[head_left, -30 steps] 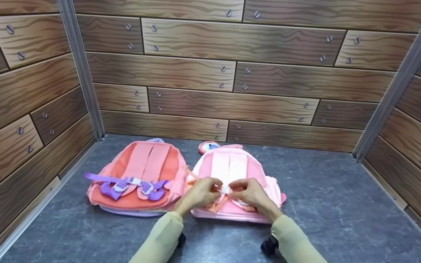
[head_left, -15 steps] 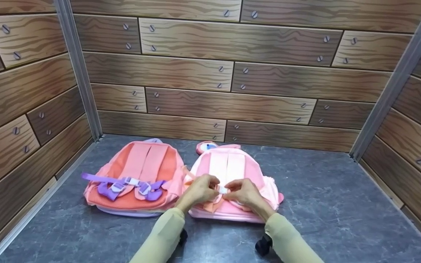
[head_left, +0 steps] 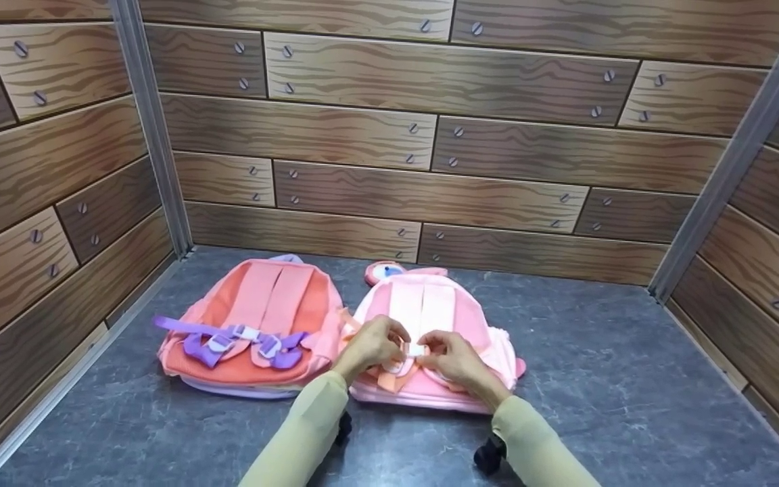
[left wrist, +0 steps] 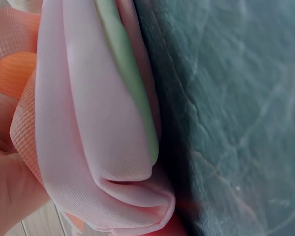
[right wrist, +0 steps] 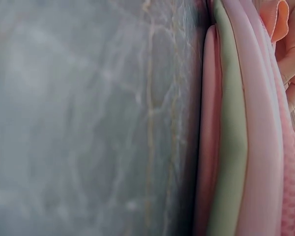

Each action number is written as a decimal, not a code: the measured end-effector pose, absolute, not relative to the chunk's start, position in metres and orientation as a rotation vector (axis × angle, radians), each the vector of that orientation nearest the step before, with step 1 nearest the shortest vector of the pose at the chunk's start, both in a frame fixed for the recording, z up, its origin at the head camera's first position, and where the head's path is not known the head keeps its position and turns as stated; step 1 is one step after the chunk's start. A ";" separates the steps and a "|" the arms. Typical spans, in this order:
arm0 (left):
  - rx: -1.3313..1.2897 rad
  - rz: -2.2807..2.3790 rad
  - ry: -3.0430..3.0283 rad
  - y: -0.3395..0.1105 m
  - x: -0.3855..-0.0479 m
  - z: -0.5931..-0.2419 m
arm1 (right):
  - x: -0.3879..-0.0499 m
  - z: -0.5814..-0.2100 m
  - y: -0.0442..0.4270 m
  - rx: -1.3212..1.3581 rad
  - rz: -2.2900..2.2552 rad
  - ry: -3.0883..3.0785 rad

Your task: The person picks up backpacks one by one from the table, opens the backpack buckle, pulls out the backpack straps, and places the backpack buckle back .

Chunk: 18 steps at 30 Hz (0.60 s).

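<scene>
A pink backpack [head_left: 474, 311] lies with its shoulder straps facing up. Across its lower straps sits a small white buckle [head_left: 416, 350] on orange webbing [head_left: 389, 383]. My left hand [head_left: 376, 346] pinches the buckle's left end, and my right hand [head_left: 454, 358] pinches its right end. The fingertips partly hide the buckle's ends. In the left wrist view, my left hand [left wrist: 12, 187] shows behind the backpack's side [left wrist: 103, 108] and an orange strap [left wrist: 27, 132]. The right wrist view has a few fingers [right wrist: 292, 64] beyond the bag's layered edge [right wrist: 258, 123]; the buckle is hidden there.
Left of the pink bag lies a coral backpack [head_left: 224, 291], its purple straps [head_left: 197, 329] joined by a white buckle [head_left: 247, 334]. A round eye-like piece [head_left: 384, 272] sticks out behind the pink bag. Wood-patterned walls [head_left: 349, 142] enclose the dark marbled table [head_left: 599, 379].
Both hands stay at the buckle and shift only slightly. My left hand has risen a little, and my fingers have changed position on the buckle's ends. The bags lie in place.
</scene>
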<state>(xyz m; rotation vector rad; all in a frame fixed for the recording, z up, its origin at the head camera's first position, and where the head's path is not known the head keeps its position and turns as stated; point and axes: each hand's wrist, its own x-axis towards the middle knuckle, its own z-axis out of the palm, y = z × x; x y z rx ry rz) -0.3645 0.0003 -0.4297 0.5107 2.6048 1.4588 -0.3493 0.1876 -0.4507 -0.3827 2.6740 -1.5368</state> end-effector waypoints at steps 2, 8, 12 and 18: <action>0.522 1.470 2.596 0.000 -0.366 -0.430 | -0.349 -0.451 0.188 -0.421 -1.515 2.684; 0.548 1.528 2.526 -0.001 -0.369 -0.432 | -0.350 -0.452 0.188 -0.477 -1.450 2.726; 0.519 1.565 2.476 -0.002 -0.371 -0.433 | -0.349 -0.452 0.188 -0.457 -1.434 2.742; 0.516 1.546 2.486 -0.001 -0.371 -0.433 | -0.347 -0.451 0.188 -0.479 -1.397 2.760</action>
